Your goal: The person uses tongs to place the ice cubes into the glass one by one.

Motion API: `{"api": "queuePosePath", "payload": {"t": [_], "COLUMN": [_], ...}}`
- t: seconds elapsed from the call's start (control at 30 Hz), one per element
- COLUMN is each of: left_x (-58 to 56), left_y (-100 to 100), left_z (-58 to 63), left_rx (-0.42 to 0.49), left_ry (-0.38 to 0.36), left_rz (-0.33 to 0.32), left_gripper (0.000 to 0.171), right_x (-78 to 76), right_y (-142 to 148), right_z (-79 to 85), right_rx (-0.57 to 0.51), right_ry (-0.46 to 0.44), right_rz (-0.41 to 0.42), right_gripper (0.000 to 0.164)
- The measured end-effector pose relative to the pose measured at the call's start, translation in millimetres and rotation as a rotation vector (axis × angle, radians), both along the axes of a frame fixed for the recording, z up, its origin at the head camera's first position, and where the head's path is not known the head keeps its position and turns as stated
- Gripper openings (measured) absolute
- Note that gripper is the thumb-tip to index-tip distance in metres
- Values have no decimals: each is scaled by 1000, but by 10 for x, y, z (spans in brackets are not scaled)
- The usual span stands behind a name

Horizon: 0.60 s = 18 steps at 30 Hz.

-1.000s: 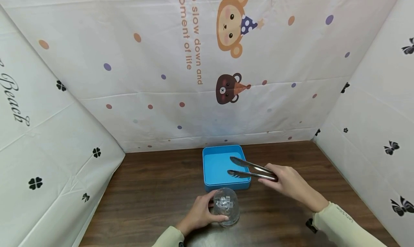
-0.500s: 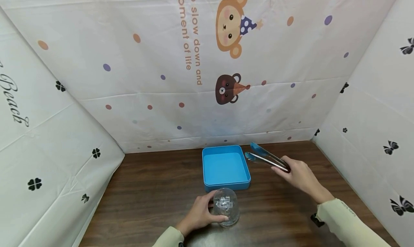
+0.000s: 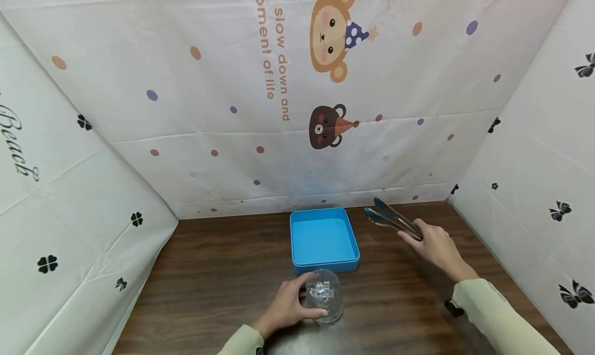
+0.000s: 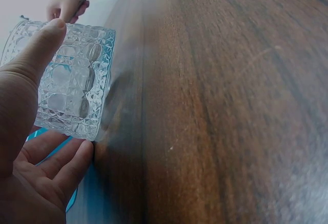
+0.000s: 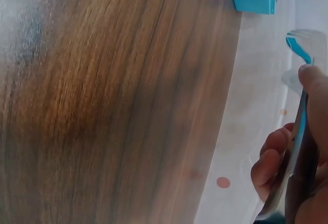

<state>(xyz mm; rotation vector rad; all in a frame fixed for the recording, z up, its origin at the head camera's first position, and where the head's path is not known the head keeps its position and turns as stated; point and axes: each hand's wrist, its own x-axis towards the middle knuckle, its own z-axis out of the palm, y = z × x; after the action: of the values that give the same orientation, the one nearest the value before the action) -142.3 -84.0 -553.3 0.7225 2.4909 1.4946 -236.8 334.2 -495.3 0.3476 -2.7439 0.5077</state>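
My left hand (image 3: 289, 306) grips a clear glass (image 3: 335, 307) on the wooden table, thumb on the near side and fingers on the far side. Inside it lie several clear, ice-like cubes (image 3: 321, 292). The left wrist view shows the cut diamond pattern of the glass (image 4: 61, 88) beneath my thumb. My right hand (image 3: 436, 246) holds metal tongs (image 3: 396, 221) above the table, right of the blue tray. Their tips point to the back left, spread apart with nothing between them. In the right wrist view, thumb and fingers wrap the tongs (image 5: 299, 147).
A square blue tray (image 3: 325, 266) with low walls stands just behind the glass, near the back wall. White printed cloth (image 3: 223, 174) hangs at the back and both sides of the brown wooden table (image 3: 223, 272).
My right hand has carried the tongs from over the blue tray to its right and farther back. The left hand and the glass have stayed in place.
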Motion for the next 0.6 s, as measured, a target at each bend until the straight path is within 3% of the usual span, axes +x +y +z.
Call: {"api": "queuePosePath", "payload": {"t": [0.27,0.6], "left_x": [-6,-6], "left_y": [-11,-1], "left_z": [5,13], "left_rx": [-11,-11], "left_ry": [2,-5], "left_rz": [0,7], "left_gripper": [85,85], "right_x": [-82,-94], "right_y": [46,82], "right_z": [-28,-121], "right_rx": [15,-47], "right_ry": [-103,-234], "right_rz": [-132,-266], "right_gripper": [59,71]}}
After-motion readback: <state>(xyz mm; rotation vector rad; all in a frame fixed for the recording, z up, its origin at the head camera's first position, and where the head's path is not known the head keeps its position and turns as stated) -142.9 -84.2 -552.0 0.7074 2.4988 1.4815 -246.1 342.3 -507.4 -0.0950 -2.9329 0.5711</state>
